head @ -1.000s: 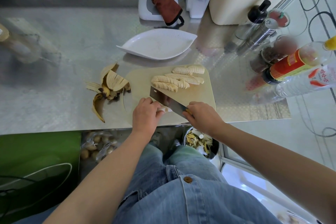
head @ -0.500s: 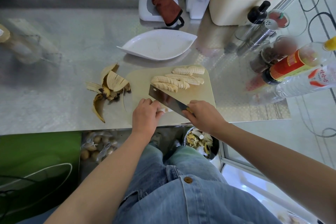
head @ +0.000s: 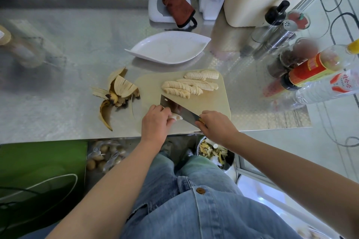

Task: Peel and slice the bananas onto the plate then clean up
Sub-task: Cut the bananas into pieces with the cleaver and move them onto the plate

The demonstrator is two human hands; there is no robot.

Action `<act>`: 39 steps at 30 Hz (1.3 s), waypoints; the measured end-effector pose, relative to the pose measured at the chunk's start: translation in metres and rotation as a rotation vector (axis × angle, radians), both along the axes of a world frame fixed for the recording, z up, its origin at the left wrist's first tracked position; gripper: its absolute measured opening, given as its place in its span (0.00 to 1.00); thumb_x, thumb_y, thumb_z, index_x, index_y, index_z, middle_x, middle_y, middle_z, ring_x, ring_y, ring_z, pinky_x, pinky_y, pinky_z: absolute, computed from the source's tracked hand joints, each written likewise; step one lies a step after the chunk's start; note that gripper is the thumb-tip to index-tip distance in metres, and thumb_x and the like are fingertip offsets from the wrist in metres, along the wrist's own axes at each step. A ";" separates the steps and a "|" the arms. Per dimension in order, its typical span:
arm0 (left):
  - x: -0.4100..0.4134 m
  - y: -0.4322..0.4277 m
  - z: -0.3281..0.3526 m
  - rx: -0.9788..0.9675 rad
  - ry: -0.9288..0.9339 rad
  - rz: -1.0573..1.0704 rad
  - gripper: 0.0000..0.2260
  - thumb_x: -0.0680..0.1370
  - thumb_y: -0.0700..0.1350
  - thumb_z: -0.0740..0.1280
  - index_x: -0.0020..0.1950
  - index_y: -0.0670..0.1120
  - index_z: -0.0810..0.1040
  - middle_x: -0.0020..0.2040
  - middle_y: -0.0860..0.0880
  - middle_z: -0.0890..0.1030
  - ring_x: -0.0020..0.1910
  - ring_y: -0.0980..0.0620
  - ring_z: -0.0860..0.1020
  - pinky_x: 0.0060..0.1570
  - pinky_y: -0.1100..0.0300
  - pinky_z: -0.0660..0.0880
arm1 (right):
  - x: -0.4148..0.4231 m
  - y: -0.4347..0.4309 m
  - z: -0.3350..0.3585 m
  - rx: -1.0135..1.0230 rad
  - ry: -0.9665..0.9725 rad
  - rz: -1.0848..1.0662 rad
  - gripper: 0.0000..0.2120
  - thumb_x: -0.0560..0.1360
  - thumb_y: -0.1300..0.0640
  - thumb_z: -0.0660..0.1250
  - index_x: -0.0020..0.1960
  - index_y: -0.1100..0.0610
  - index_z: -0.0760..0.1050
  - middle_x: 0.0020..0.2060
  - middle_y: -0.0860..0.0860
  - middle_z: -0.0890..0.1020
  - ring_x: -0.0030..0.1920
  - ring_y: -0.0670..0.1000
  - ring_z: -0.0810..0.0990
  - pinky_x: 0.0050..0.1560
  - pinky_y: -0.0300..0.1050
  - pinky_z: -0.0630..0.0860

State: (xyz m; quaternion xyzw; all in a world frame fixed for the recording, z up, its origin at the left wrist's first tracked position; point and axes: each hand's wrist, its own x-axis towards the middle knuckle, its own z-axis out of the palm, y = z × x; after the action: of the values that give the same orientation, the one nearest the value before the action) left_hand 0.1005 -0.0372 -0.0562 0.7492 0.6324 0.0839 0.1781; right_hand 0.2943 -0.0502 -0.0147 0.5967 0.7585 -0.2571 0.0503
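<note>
A: Left side first: heap of yellow-brown banana peels [head: 116, 93] on the steel counter [head: 58, 83], touching the beige plastic cutting board [head: 217, 106]. Unmoved.

B: Hands?

A: Left hand [head: 155, 122] curled narrow, pinning the last pale banana stub [head: 176, 117]. Right hand [head: 217, 128] closed round the handle of the steel cleaver [head: 177, 109].

B: Change?

A: Blade tip has crept left and up over the last second; stub is short. Slicing looks nearly finished.

B: Rest?

A: Sliced banana rows [head: 190, 85] sit on the board's far side. White leaf-shaped plate [head: 202, 42] beyond holds nothing. Transfer and cleanup remain.
</note>
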 end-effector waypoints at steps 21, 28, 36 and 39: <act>-0.001 0.001 -0.002 0.022 -0.012 0.003 0.07 0.71 0.44 0.76 0.43 0.45 0.80 0.42 0.46 0.80 0.44 0.47 0.74 0.36 0.57 0.70 | -0.003 0.005 0.010 0.005 0.032 -0.030 0.14 0.81 0.52 0.57 0.44 0.58 0.76 0.37 0.50 0.72 0.37 0.51 0.72 0.36 0.42 0.64; -0.001 0.000 -0.001 0.016 -0.019 0.001 0.07 0.72 0.45 0.75 0.45 0.45 0.80 0.44 0.47 0.80 0.45 0.48 0.73 0.38 0.57 0.71 | -0.005 0.000 0.005 -0.027 0.011 -0.027 0.15 0.81 0.52 0.57 0.47 0.60 0.78 0.37 0.50 0.72 0.37 0.50 0.70 0.36 0.40 0.62; -0.001 -0.001 -0.002 0.023 -0.013 0.007 0.07 0.72 0.45 0.75 0.45 0.45 0.80 0.43 0.46 0.79 0.44 0.49 0.73 0.36 0.59 0.70 | -0.006 0.000 0.012 0.000 0.063 -0.064 0.13 0.81 0.52 0.58 0.39 0.55 0.71 0.35 0.50 0.71 0.35 0.50 0.69 0.36 0.42 0.62; -0.001 -0.001 -0.001 0.023 -0.011 0.009 0.07 0.72 0.45 0.75 0.44 0.45 0.80 0.43 0.46 0.79 0.44 0.49 0.73 0.36 0.58 0.71 | -0.006 0.001 0.013 0.004 0.043 -0.052 0.14 0.81 0.52 0.57 0.43 0.57 0.75 0.36 0.50 0.71 0.36 0.50 0.69 0.37 0.42 0.62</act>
State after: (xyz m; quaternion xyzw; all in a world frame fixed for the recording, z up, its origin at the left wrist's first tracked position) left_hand 0.0999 -0.0380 -0.0573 0.7480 0.6337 0.0959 0.1725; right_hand 0.2882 -0.0487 -0.0016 0.6108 0.7441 -0.2694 0.0259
